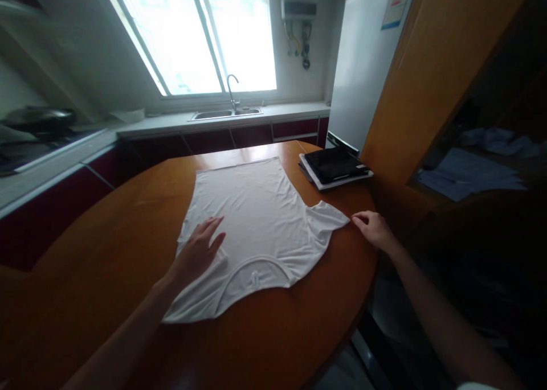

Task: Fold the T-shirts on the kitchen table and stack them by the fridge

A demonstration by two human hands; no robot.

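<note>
A white T-shirt lies spread out on the wooden table, its neckline towards me and its hem at the far side. Over the shirt's left part is my left hand, open with the palm down and the thumb apart from the fingers; it appears to rest on the cloth. At the far right, my right hand is closed in a pinch at the tip of the right sleeve, which is drawn out to a point. Small creases run across the shirt near that sleeve.
A stack of folded dark and white clothes sits at the table's back right. Beyond are a counter with a sink and faucet, a window, and a refrigerator. Papers or cloths lie on a shelf at right.
</note>
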